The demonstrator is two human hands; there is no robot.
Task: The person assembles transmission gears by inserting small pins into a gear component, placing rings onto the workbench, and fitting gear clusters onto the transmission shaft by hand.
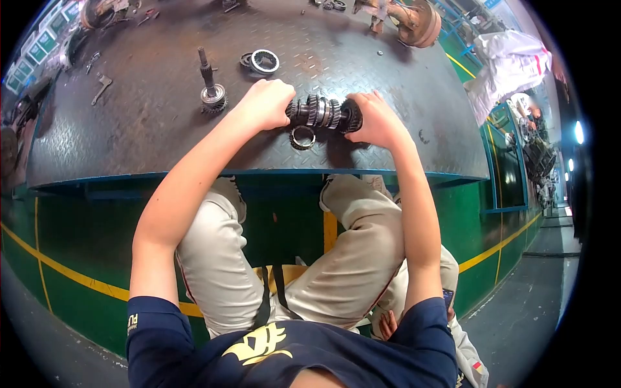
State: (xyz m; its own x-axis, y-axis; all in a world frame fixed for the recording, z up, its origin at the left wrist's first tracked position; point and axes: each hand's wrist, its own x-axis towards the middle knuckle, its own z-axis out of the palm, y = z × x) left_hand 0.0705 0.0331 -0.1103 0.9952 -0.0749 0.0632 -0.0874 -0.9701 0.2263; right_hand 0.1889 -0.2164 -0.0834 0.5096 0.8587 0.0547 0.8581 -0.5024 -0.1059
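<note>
A dark metal gear shaft (pixel 321 112) with several toothed gears lies sideways between my hands, over the steel table (pixel 155 139). My left hand (pixel 268 103) is wrapped round its left end, and my right hand (pixel 375 119) grips the large dark gear at its right end. Just below the shaft, a toothed ring (pixel 302 138) rests on the table near my left hand. Beyond my left hand lie a larger pale ring (pixel 264 61) and a smaller dark ring (pixel 246 59) touching it. A second shaft (pixel 207 77) stands upright on its gear to the left.
A rusty drum-shaped part (pixel 419 24) sits at the table's far right. Small metal tools (pixel 101 88) lie at the left. A person in pale clothes (pixel 508 68) is beyond the right side, and another person's hand (pixel 388 324) shows beside my right thigh.
</note>
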